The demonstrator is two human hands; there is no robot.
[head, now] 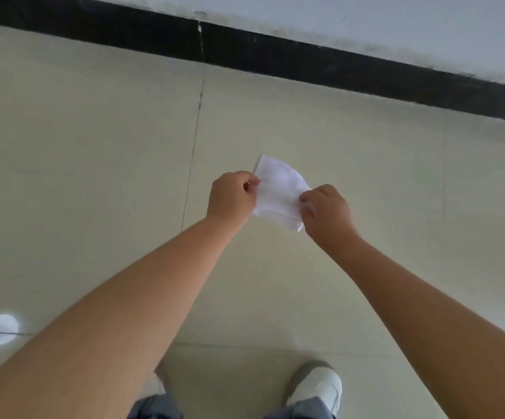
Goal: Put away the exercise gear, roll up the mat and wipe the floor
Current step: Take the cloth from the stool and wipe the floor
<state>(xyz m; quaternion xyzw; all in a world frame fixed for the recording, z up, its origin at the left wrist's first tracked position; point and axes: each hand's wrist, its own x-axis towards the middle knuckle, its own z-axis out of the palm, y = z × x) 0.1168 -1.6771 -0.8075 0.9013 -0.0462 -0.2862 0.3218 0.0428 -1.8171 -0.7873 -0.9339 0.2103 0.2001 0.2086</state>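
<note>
Both forearms fill the lower part of my view, bare, and they reach forward from the two bottom corners toward the middle. Below them I see the grey trouser legs (299,409) and a white shoe (317,385) on the right; the other shoe is almost hidden under the left arm.

At the end of the arms, the left hand (230,195) and the right hand (326,210) hold a white cloth (278,192) between them, above the floor. The left hand has its fingers curled in, and it pinches the left edge of the cloth. The right hand also has curled fingers, and the fingertips grip the right edge, near the lower corner. The cloth looks folded and it is stretched a little between the two hands, with one corner pointing up and away from me.

Under everything is the floor (78,146) of pale glossy tiles, with a dark joint line running away from me. A round spot of reflected light (1,328) lies on the tiles at the left. Farther away, a black baseboard (305,60) runs along the bottom of a white wall (396,22).
</note>
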